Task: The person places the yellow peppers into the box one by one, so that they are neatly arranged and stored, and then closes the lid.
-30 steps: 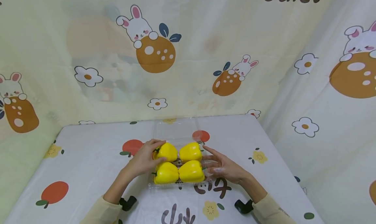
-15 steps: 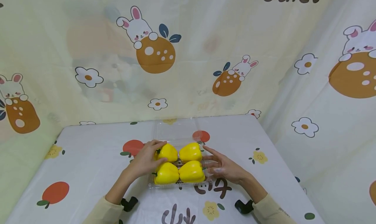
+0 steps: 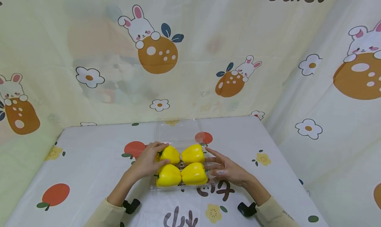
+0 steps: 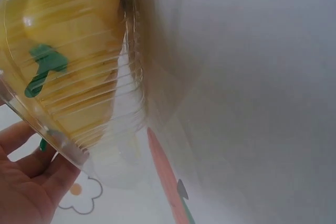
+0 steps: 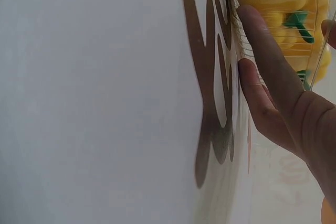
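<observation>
Several yellow bell peppers (image 3: 194,173) with green stems lie in two rows in a clear plastic clamshell box (image 3: 166,189). The left hand (image 3: 148,163) reaches over the box's left side. Its thumb and fingers span the far-left bell pepper (image 3: 170,155) and hold it at its stem end. In the left wrist view, that hand's fingers (image 4: 58,177) bend beyond the ribbed wall. The right hand (image 3: 227,169) has its fingers spread and touches the box's right wall. In the right wrist view, two extended fingers (image 5: 268,51) lie along that wall's outside, low near the table.
The box's clear lid (image 3: 178,131) is folded back flat toward the rear of the table. A white printed cloth (image 3: 95,157) covers the table. Patterned curtains (image 3: 193,55) stand behind and at both sides. Black wrist mounts (image 3: 247,209) hang under both forearms.
The far-left bell pepper has shifted slightly to the right with the left hand. The right hand and the box have stayed in place.
</observation>
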Action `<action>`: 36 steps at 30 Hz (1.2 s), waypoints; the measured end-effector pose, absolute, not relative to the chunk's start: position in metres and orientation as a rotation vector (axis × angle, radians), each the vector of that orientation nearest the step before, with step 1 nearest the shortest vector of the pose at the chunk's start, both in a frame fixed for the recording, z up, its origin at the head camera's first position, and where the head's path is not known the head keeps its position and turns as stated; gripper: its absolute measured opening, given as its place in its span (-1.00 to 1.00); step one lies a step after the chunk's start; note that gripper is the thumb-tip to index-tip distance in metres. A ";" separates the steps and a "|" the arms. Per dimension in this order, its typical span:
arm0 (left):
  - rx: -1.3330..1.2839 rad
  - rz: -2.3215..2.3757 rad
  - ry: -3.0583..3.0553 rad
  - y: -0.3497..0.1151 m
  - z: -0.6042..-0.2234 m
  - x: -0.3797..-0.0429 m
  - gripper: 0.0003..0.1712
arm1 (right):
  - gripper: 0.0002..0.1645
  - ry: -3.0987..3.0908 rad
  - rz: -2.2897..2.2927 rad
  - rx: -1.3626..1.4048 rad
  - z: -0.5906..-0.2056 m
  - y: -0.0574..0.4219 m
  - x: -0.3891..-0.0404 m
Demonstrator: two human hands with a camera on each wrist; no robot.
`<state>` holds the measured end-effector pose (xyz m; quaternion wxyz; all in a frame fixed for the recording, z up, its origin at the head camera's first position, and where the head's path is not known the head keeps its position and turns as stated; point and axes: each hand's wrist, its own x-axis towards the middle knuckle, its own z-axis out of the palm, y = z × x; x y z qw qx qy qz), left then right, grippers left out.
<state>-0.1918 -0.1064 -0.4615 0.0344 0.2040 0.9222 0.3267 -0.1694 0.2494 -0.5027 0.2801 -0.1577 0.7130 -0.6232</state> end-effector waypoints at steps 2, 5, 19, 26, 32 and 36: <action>0.627 1.015 2.825 -0.107 -0.462 -0.192 -0.30 | 0.18 1.912 -1.670 -0.429 -0.503 0.250 -0.169; 0.621 1.029 2.815 -0.107 -0.462 -0.193 -0.31 | 0.17 1.919 -1.668 -0.428 -0.503 0.250 -0.170; 0.540 1.146 2.763 -0.108 -0.466 -0.192 -0.32 | 0.19 1.916 -1.673 -0.417 -0.501 0.249 -0.169; 0.502 1.179 2.773 -0.106 -0.466 -0.191 -0.33 | 0.19 1.922 -1.669 -0.407 -0.501 0.248 -0.169; 0.442 1.203 2.785 -0.103 -0.467 -0.189 -0.33 | 0.19 1.920 -1.670 -0.406 -0.501 0.247 -0.169; 0.430 1.207 2.794 -0.102 -0.469 -0.188 -0.34 | 0.20 1.922 -1.666 -0.404 -0.501 0.247 -0.170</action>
